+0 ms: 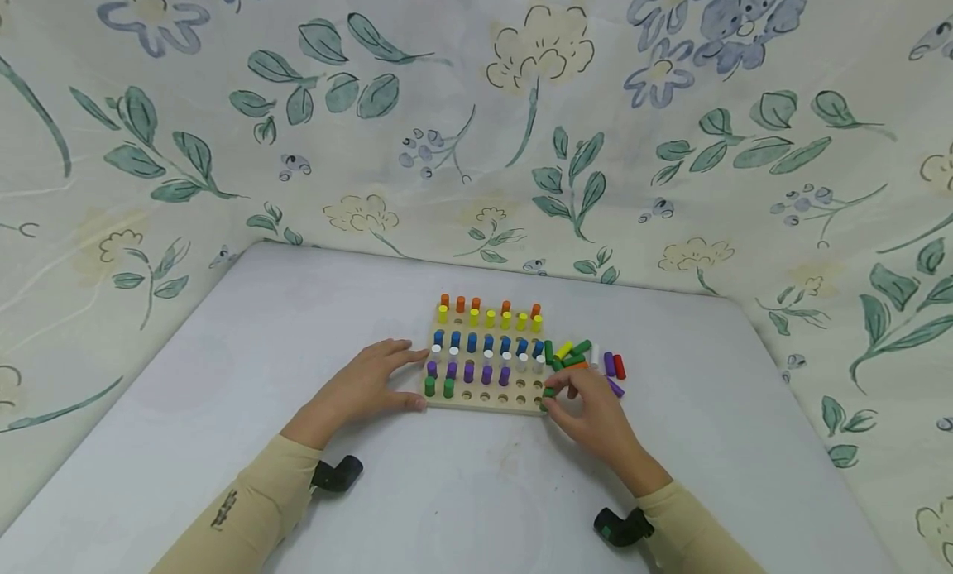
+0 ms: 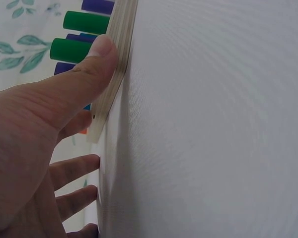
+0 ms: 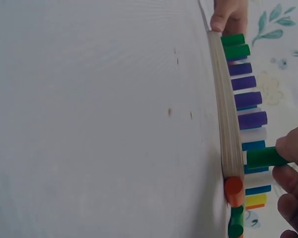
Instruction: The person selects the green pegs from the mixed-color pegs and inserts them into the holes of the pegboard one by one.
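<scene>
A wooden pegboard (image 1: 484, 403) lies on the table, with orange, yellow, blue, white, purple and green pegs standing in rows. My left hand (image 1: 370, 381) rests against its left side, thumb at the near corner and the other fingers spread. Between thumb and fingertips, my right hand (image 1: 591, 408) pinches a green peg (image 3: 264, 157) over the right end of the front row. Two green pegs (image 1: 439, 387) stand at that row's left end, with bare holes to their right. The right wrist view shows the held peg's lower end close at the board's edge.
Loose pegs in several colours lie in a pile right of the board, among them a red peg (image 1: 620, 366) and a purple peg (image 1: 609, 364). The white table (image 1: 447, 499) runs back to a flower-patterned cloth (image 1: 476, 202). Black devices sit at both wrists.
</scene>
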Available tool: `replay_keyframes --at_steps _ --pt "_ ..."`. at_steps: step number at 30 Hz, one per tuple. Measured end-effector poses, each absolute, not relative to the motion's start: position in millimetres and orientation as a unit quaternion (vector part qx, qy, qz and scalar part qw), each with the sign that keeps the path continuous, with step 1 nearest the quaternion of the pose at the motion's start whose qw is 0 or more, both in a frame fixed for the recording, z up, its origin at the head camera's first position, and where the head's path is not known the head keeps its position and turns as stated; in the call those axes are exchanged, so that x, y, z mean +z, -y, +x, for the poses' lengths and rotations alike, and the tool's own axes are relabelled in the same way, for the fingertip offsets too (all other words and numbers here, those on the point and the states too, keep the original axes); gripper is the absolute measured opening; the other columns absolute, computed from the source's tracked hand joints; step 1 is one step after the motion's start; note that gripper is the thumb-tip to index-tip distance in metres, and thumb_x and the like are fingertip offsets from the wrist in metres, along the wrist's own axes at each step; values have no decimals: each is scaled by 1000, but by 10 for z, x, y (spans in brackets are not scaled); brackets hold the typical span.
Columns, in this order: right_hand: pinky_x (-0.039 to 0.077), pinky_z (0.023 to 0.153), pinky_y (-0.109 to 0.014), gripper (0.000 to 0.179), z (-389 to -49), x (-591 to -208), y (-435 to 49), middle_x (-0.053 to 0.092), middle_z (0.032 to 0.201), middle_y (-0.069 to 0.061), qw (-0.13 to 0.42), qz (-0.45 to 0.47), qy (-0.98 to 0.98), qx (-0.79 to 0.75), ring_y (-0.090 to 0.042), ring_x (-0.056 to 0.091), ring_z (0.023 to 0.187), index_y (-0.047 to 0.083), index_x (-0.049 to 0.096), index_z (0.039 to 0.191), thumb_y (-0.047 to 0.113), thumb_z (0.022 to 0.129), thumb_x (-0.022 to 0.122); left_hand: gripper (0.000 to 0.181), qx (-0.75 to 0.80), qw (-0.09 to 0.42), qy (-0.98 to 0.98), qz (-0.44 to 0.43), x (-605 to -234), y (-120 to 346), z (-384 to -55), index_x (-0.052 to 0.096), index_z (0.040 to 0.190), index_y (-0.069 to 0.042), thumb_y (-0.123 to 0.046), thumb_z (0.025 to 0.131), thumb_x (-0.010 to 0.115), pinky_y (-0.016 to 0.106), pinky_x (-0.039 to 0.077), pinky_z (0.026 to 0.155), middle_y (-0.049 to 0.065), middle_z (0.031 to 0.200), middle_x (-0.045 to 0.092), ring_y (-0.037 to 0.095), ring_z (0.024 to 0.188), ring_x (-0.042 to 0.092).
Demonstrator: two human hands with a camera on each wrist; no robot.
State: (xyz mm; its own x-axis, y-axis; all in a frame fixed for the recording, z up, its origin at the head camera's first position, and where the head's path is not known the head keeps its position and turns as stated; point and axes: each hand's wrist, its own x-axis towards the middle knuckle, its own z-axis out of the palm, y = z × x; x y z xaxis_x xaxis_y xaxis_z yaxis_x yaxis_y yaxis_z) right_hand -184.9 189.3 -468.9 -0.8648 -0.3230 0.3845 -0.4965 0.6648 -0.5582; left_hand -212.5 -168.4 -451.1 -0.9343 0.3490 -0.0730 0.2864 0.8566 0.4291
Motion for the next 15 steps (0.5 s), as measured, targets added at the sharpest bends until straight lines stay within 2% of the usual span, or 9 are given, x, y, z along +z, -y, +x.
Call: replay_keyframes --at_steps 15 --pt "53 74 -28 28 -1855 -4684 -1744 63 96 9 115 224 907 339 -13 55 88 15 69 109 13 86 84 86 211 73 -960 168 -4508 1691 -2124 50 152 -19 -58 82 78 66 29 116 19 159 39 45 147 29"
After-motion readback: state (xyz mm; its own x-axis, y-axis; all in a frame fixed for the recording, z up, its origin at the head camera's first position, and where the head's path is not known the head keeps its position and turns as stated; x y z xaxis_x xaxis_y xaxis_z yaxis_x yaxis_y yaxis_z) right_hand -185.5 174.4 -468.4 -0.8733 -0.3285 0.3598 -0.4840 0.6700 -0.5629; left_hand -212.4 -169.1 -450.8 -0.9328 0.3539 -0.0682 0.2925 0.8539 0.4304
